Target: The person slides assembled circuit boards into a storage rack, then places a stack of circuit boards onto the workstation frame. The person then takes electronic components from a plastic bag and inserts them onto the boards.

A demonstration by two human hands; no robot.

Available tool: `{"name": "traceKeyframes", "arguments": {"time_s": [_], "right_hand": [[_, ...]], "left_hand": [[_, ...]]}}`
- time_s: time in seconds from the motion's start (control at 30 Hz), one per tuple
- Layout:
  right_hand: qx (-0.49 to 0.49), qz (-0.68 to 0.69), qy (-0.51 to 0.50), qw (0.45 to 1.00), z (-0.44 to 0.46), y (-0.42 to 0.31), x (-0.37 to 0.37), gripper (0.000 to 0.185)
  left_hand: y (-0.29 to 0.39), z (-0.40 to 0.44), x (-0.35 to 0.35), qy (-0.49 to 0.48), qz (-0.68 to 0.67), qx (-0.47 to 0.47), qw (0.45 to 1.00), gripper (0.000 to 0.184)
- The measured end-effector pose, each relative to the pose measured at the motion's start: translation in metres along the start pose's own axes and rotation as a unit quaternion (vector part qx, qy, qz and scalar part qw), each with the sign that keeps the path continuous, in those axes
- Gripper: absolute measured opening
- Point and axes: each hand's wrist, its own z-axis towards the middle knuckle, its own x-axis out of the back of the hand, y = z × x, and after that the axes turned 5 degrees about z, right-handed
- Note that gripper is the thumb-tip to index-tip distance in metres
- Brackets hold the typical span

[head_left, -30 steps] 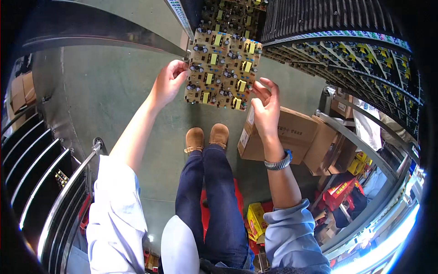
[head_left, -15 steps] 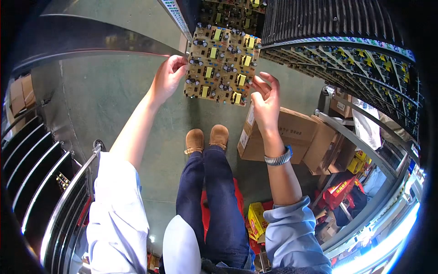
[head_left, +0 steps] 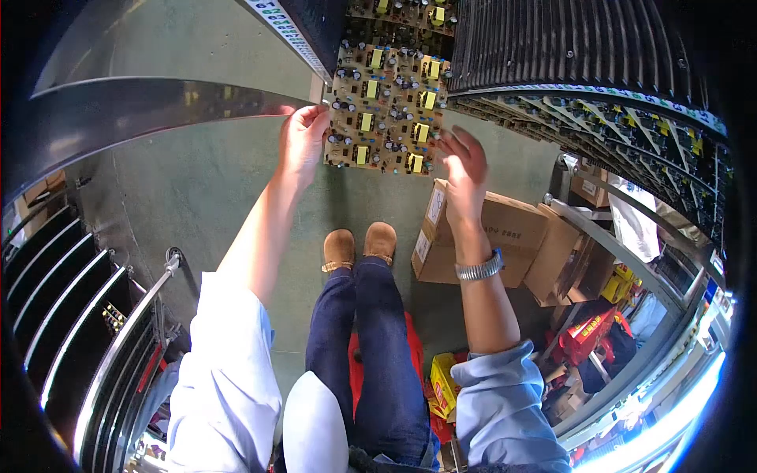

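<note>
A tan circuit board panel with rows of yellow transformers and small capacitors is in front of me, its far end between the racks. My left hand pinches the panel's left edge between thumb and fingers. Beside the right edge is my right hand, its fingers curved, apart and slightly blurred, with nothing visible in them. Another populated circuit board shows beyond the panel.
A black ribbed rack with numbered edge strips stands right of the panel. A dark rack wall and a curved metal band are on the left. Cardboard boxes lean at right; a slotted black rack is lower left.
The panel has moved slightly away from me, with my left hand still at its edge. My right hand has shifted a little right, off the panel's edge. The view has shifted slightly.
</note>
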Motion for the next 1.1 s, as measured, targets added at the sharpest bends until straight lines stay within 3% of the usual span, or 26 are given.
{"name": "traceKeyframes", "arguments": {"time_s": [0.1, 0.17, 0.23, 0.37, 0.6, 0.7, 0.8, 0.87, 0.9, 0.97, 1.03, 1.1], "right_hand": [[-0.222, 0.15, 0.131, 0.955, -0.028, 0.017, 0.011, 0.037], [-0.315, 0.359, 0.105, 0.873, -0.051, 0.035, 0.006, 0.043], [-0.368, 0.443, 0.106, 0.811, -0.061, 0.029, -0.022, 0.049], [-0.327, 0.44, 0.054, 0.834, -0.062, 0.011, -0.055, 0.051], [-0.31, 0.431, 0.076, 0.844, -0.054, 0.008, -0.065, 0.046], [-0.297, 0.436, 0.079, 0.846, -0.045, 0.01, -0.067, 0.043], [-0.292, 0.441, 0.072, 0.845, -0.038, 0.009, -0.07, 0.042], [-0.286, 0.451, 0.065, 0.843, -0.036, 0.009, -0.071, 0.043], [-0.281, 0.451, 0.066, 0.845, -0.034, 0.01, -0.072, 0.043], [-0.271, 0.449, 0.067, 0.849, -0.03, 0.009, -0.075, 0.044], [-0.276, 0.433, 0.092, 0.853, -0.029, 0.0, -0.081, 0.046], [-0.278, 0.43, 0.096, 0.854, -0.028, -0.006, -0.082, 0.049]], "left_hand": [[0.001, 0.001, 0.0, 0.007, 0.011, 0.008, 1.0, 0.009], [-0.001, 0.0, -0.002, 0.011, -0.007, 0.008, 1.0, 0.009], [-0.004, 0.003, -0.003, 0.015, -0.024, 0.008, 1.0, 0.009], [-0.011, 0.005, -0.003, 0.015, -0.046, 0.013, 0.999, 0.01], [-0.002, 0.002, -0.006, -0.004, -0.071, 0.023, 0.997, 0.016], [0.014, -0.01, -0.014, 0.01, -0.024, 0.018, 0.999, 0.03], [-0.015, -0.026, 0.002, 0.081, 0.103, -0.042, 0.99, 0.04], [-0.025, -0.065, 0.017, 0.094, 0.211, 0.025, 0.973, 0.042], [-0.046, -0.087, 0.03, 0.091, 0.213, 0.019, 0.973, 0.04], [-0.088, -0.143, 0.059, 0.062, 0.381, 0.007, 0.923, 0.025], [-0.089, -0.212, 0.066, 0.009, 0.453, 0.103, 0.885, 0.03], [-0.1, -0.283, 0.084, -0.066, 0.541, 0.226, 0.807, 0.053]]}}
